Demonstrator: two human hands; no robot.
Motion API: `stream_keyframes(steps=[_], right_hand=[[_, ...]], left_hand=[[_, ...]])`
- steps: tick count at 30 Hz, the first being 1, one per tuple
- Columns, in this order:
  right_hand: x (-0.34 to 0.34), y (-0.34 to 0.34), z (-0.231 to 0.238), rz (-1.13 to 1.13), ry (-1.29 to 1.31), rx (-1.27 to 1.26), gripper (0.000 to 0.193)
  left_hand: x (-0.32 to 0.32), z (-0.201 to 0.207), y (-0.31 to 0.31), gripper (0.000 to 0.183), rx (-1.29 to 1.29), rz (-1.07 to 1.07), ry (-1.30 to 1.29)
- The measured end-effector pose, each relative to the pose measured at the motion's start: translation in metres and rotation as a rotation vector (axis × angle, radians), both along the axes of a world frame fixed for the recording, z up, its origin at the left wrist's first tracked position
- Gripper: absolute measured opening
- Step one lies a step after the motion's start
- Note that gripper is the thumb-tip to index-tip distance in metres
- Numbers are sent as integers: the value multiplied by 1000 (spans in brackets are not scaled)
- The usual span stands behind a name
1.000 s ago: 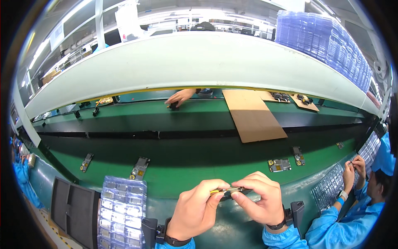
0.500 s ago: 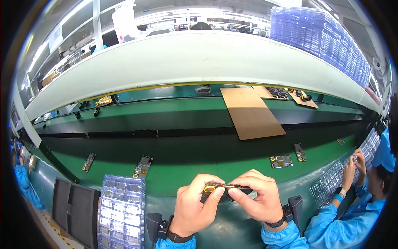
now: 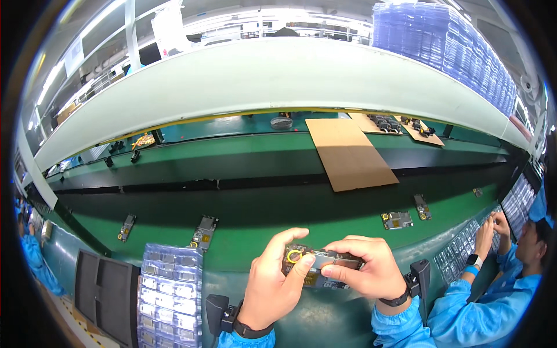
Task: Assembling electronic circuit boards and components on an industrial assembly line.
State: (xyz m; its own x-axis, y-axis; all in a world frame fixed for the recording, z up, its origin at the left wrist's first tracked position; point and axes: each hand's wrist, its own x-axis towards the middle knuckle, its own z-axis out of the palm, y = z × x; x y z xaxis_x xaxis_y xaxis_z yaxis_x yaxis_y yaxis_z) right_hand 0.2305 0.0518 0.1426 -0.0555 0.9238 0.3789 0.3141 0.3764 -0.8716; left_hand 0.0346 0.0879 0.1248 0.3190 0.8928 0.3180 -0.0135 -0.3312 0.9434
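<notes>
A dark circuit board (image 3: 312, 279) with a yellow ring at its left end is held between my two hands, its component face toward me. My left hand (image 3: 270, 287) grips the left end, the thumb pressed on the face beside the ring and the index finger raised off the board. My right hand (image 3: 374, 271) is closed around the right end, its thumb lying along the front and fingers over the top edge. The far side of the board is hidden. Beneath the hands lies the dark green work surface, with a green belt just beyond.
More circuit boards lie on the belt, including one at left (image 3: 204, 233) and one at right (image 3: 397, 220). Stacked clear plastic trays (image 3: 171, 290) stand left, next to a black tray (image 3: 105, 287). A cardboard sheet (image 3: 351, 156) leans beyond. A blue-sleeved co-worker (image 3: 487, 307) works at right.
The board has tilted from nearly edge-on to showing its face. My left index finger has lifted away from it, and my right hand has shifted slightly right.
</notes>
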Motion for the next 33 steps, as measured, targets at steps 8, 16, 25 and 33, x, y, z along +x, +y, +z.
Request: stream_keyframes(steps=[8,16,25,33], right_hand=[[7,-2,-2,185,241,-152,25],[11,-1,-3,183,357,-268,23],[10,3,-2,184,452,-392,21],[10,3,-7,182,471,-396,22]], left_hand=[[-6,10,-1,50,-217,-233,-195],[-7,17,-3,43,-290,-263,-208],[-8,9,2,48,-445,-277,-351],[-6,9,3,42,-460,-303,-366]])
